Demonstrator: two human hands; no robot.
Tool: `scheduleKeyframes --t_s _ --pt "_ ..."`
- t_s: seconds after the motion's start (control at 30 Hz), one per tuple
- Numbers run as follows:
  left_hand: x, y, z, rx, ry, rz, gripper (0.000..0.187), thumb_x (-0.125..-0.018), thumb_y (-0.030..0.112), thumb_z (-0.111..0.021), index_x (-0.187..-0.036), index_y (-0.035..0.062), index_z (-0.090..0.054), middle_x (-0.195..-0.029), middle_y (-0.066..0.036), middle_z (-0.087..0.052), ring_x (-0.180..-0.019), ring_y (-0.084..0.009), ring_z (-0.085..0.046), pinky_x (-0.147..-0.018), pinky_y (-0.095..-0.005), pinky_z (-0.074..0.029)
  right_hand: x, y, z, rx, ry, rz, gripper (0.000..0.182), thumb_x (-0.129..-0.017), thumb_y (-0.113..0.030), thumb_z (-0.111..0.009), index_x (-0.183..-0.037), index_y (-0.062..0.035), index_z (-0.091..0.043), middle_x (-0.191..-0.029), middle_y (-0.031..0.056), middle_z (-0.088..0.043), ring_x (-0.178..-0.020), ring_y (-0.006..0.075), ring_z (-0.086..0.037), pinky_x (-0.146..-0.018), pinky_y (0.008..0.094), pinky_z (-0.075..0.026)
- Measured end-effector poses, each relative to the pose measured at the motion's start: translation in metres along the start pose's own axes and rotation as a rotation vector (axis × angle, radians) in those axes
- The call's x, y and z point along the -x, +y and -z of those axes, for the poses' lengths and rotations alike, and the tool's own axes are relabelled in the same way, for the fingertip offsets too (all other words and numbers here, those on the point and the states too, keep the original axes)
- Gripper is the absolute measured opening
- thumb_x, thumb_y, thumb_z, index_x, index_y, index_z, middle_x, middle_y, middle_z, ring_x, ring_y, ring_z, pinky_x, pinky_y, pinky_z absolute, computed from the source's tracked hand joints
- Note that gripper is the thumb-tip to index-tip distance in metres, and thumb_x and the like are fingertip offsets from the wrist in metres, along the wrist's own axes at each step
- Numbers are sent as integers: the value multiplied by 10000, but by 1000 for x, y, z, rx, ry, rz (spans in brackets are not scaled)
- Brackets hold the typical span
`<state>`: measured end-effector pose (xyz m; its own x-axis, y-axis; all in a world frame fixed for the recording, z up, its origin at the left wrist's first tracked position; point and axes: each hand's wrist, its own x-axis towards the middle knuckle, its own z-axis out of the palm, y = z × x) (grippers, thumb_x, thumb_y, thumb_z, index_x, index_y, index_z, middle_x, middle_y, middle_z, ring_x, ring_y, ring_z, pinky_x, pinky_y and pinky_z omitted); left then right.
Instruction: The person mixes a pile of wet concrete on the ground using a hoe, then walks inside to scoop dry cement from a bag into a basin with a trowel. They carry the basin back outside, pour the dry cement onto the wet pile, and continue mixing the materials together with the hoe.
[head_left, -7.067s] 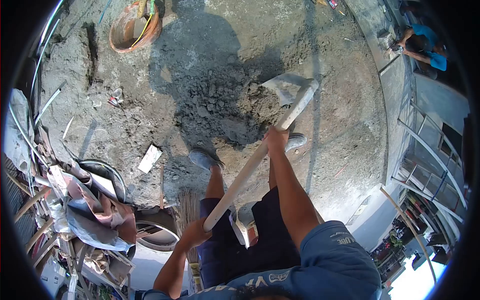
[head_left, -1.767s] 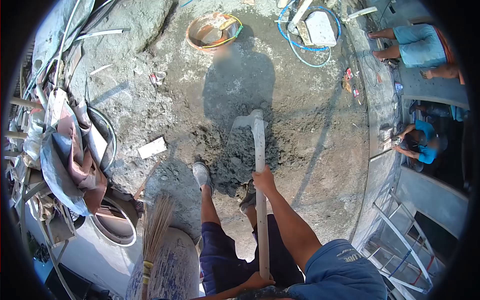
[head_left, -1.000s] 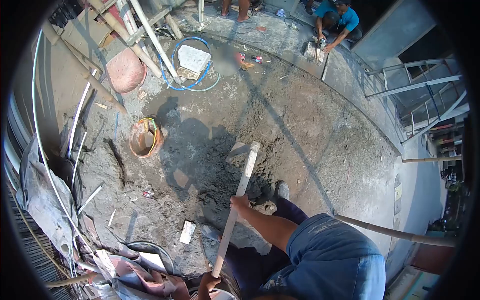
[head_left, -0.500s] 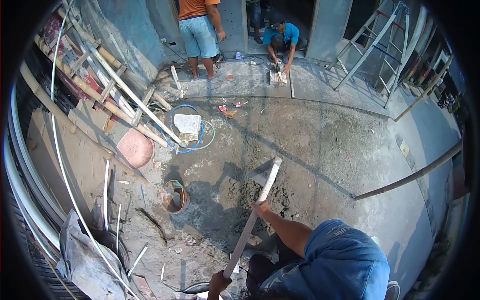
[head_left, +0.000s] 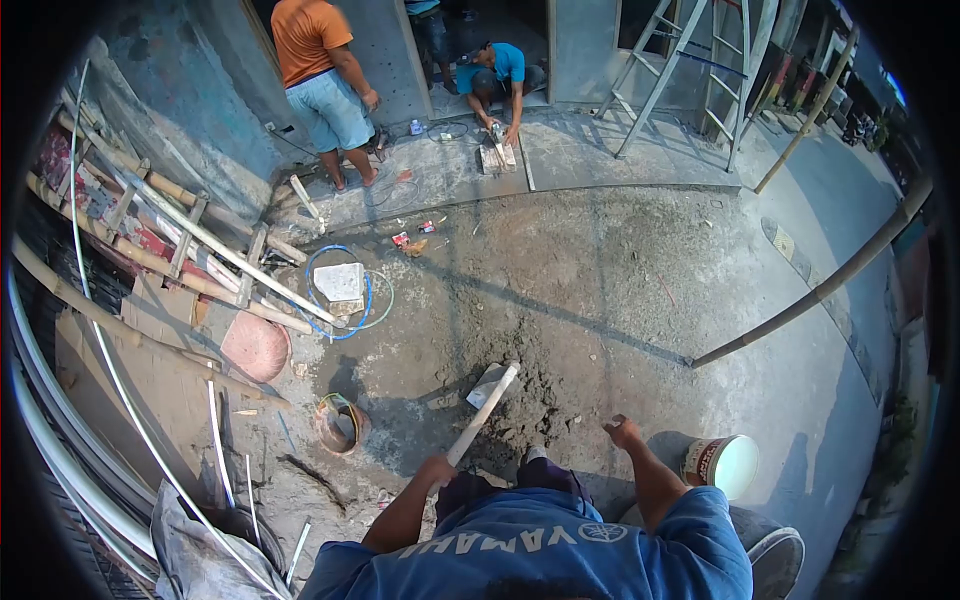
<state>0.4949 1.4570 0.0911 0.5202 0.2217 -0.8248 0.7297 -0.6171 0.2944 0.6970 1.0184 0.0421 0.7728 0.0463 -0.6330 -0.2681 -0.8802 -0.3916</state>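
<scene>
My left hand (head_left: pixel 437 470) is closed around the pale shaft of a long-handled hoe (head_left: pixel 482 416). The hoe's flat blade (head_left: pixel 487 385) rests at the left edge of a patch of wet grey mortar (head_left: pixel 525 405). To the right of that mortar, my right hand (head_left: pixel 622 432) is off the handle, with its fingers loosely bent and apart and nothing visible in them. A round bucket (head_left: pixel 340 428) stands on the ground left of the hoe. A white paint bucket (head_left: pixel 735 467) is beside my right forearm.
A person in orange (head_left: pixel 310 50) stands by the wall; another in blue (head_left: pixel 500 70) crouches in the doorway with a tool. A stepladder (head_left: pixel 690 50) is at upper right. A slanted pole (head_left: pixel 820 285) crosses the right side; bamboo poles and pipes fill the left.
My right hand has let go of the handle and moved right. My left hand, still gripping it, is higher in the view. The camera view has turned, and the white bucket has come into sight.
</scene>
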Motion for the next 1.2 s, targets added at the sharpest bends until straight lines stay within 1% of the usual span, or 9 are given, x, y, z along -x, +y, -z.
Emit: scheduleKeyframes --t_s 0.17,0.33,0.47,0.6,0.67,0.8,0.9,1.03,1.2 --pt "-13 7 51 62 -92 22 341 -714 195 -703 -906 -82 -647 -702 -112 -672 -574 -201 -666 -541 -331 -541 48 125 2 70 176 -189 524 -817 -442 -626 -1117 -13 -598 -1120 219 -620 -1069 351 -586 -884 404 -481" --pt "-51 5 95 66 -186 -68 302 -717 165 -695 -880 -83 -644 -665 -121 -655 -515 -205 -641 -478 -340 -521 55 203 -117 10 217 -224 393 -867 -364 -596 -969 16 -615 -875 183 -647 -796 280 -660 -606 385 -552" --pt "-50 16 133 55 -262 -169 282 -740 156 -696 -850 -94 -625 -631 -97 -619 -491 -178 -602 -435 -324 -479 106 75 -177 -434 165 -312 355 -895 -348 -563 -936 2 -612 -726 147 -614 -591 249 -638 -493 390 -540" --pt "-80 -8 140 -94 -270 -243 267 -724 182 -689 -805 -69 -651 -634 -107 -645 -529 -195 -631 -499 -330 -505 137 -58 -249 -748 230 -296 420 -873 -354 -614 -1049 26 -583 -799 154 -645 -646 242 -653 -534 366 -537" --pt "-86 -25 133 -37 -287 -217 257 -729 181 -680 -804 -63 -654 -630 -103 -644 -543 -200 -639 -502 -334 -509 148 -99 -273 -298 352 43 499 -861 -354 -640 -1144 46 -546 -872 185 -669 -699 231 -668 -589 326 -533" --pt "-84 -30 135 -134 -326 -288 240 -742 158 -667 -823 -67 -651 -633 -103 -642 -548 -188 -641 -498 -319 -517 214 -184 -257 -635 250 -96 561 -849 -355 -666 -1208 48 -510 -964 205 -663 -747 218 -670 -617 298 -521" --pt "-81 -21 136 43 -370 -157 169 -762 86 -602 -861 -51 -613 -637 -98 -608 -511 -195 -610 -475 -327 -540 254 -177 -274 -1021 429 -301 539 -833 -276 -682 -1204 72 -505 -968 206 -653 -769 226 -666 -634 311 -523" --pt "-84 -19 136 78 -372 -143 187 -757 94 -632 -861 -59 -605 -631 -92 -597 -500 -187 -601 -461 -310 -533 259 -38 -389 -837 452 -508 484 -861 -291 -656 -1193 25 -499 -891 124 -630 -666 211 -643 -508 330 -500" --pt "-73 -18 142 -13 -343 -113 202 -771 89 -654 -897 -61 -603 -627 -86 -592 -492 -179 -597 -441 -316 -509 272 -75 -342 -1172 512 -567 418 -866 -304 -644 -1139 0 -552 -863 119 -638 -673 210 -634 -531 327 -505"
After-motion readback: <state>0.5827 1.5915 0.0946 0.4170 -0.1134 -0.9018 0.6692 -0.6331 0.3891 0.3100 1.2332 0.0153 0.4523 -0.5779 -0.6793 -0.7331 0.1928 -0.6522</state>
